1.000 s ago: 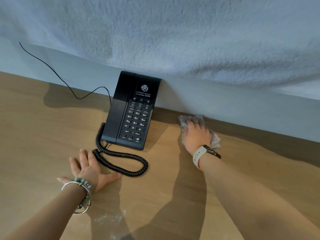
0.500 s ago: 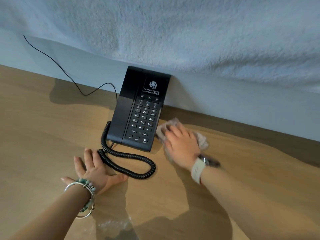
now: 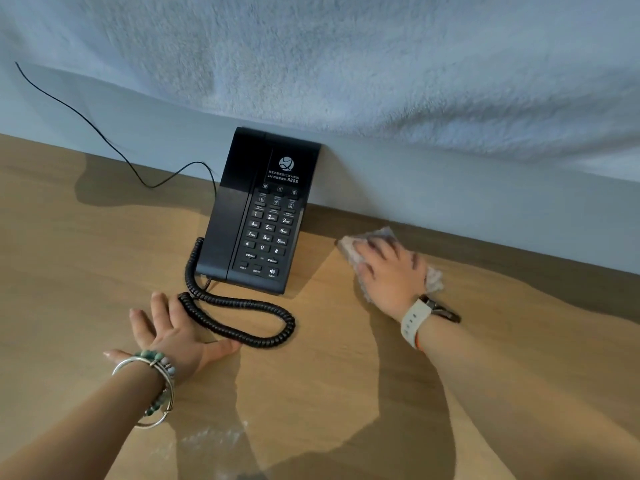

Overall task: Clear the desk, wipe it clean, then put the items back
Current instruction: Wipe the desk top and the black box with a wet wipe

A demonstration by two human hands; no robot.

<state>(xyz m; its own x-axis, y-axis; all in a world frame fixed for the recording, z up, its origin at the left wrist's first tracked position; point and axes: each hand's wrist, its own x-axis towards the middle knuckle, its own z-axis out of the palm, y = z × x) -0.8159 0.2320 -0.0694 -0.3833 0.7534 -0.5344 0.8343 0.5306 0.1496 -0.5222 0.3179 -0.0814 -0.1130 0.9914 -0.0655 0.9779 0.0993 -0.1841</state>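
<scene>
Cloth (image 3: 349,248) pressed under right hand (image 3: 391,271), seemingly flat-fingered; left hand (image 3: 173,337) spread on desk (image 3: 69,271).

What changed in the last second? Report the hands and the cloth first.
The right hand swept the cloth left across the desk up to the telephone, then back to the right, away from it, pressing it flat throughout. The left hand stayed flat on the desk beside the coiled cord; the telephone did not move.
</scene>
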